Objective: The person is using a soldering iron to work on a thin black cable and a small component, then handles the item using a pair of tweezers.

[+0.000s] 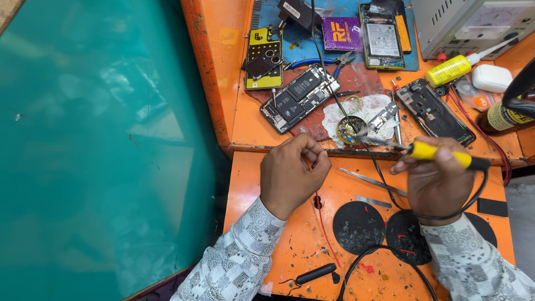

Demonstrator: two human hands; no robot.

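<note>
Yellow-handled soldering iron (pixel 440 154) gripped in right hand (pixel 437 181); left hand (pixel 292 173) fingers pinch seemingly a red wire (pixel 322 220).

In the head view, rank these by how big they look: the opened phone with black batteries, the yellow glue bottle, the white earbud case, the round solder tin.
1. opened phone
2. yellow glue bottle
3. white earbud case and round solder tin: too alike to rank.

I count four opened phones: yellow-backed phone (pixel 264 58), battery-exposed phone (pixel 300 97), top phone (pixel 382 38), dark phone frame (pixel 434 111). One soldering iron (pixel 440 154). One yellow glue bottle (pixel 454 68). Two black round pads (pixel 358 227) (pixel 405 237). One pair of blue-handled pliers (pixel 323 62). One pair of tweezers (pixel 372 181).
</note>
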